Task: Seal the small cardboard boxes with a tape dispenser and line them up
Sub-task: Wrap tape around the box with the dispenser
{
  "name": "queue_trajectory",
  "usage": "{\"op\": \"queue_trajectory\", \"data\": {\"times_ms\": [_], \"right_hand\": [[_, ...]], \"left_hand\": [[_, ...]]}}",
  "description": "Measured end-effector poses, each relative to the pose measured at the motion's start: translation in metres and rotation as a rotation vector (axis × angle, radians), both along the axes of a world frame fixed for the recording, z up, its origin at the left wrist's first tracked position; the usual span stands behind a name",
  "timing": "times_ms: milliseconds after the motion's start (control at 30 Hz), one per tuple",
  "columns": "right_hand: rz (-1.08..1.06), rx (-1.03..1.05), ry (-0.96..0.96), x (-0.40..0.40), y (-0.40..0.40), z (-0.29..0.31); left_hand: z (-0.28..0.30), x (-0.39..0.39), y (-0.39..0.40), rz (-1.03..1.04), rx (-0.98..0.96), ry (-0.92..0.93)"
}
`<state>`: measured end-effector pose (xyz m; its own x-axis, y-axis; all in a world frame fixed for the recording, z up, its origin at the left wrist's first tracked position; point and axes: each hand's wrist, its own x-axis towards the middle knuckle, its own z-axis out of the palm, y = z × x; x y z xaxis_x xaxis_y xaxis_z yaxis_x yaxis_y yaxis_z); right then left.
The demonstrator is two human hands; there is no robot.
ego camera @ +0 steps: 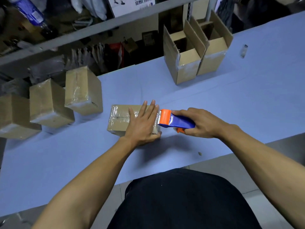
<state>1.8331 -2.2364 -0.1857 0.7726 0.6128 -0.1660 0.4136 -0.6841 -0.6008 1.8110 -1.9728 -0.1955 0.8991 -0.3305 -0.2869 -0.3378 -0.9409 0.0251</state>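
Tape (123, 115) glints across the top of the cardboard box (120, 120) on the blue table (66, 162), but the left hand (142, 124) covers the right half of that top, so how far the strip runs cannot be told. The box's right end is hidden behind the hand and the dispenser's nose.

That left hand lies flat on the box, fingers straight and slightly spread, pointing away from the person, with the thumb hooked down over the near right corner. The forearm reaches in from the lower left.

Just right of those fingers, the right hand (200, 123) grips the blue handle of the tape dispenser (175, 120), fingers curled over the top and thumb beneath. Its orange head touches the box's right edge beside the left fingertips. The roll itself is mostly hidden under the palm; only a small orange piece shows below it.

Left of the left hand, 3 taped boxes (82, 91) stand in a row; the leftmost is cut off by the frame edge. Beyond the right hand, 2 open boxes (189, 55) stand touching side by side, flaps up, insides in shadow. Farther right, a small clear scrap (244, 51) lies on the table, too blurred to identify. Shelves (82, 35) behind the table hold dark, blurred clutter.
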Motion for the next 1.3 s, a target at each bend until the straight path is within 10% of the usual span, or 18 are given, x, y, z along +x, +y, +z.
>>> {"op": "queue_trajectory", "data": {"times_ms": [700,1300], "right_hand": [[-0.01,-0.626,-0.237,0.003,0.1,0.053],[-0.145,-0.644,-0.256,-0.015,0.117,0.059]], "left_hand": [[-0.001,0.002,0.0,-0.018,-0.07,0.027],[0.003,-0.008,-0.003,0.022,-0.057,0.029]]}}
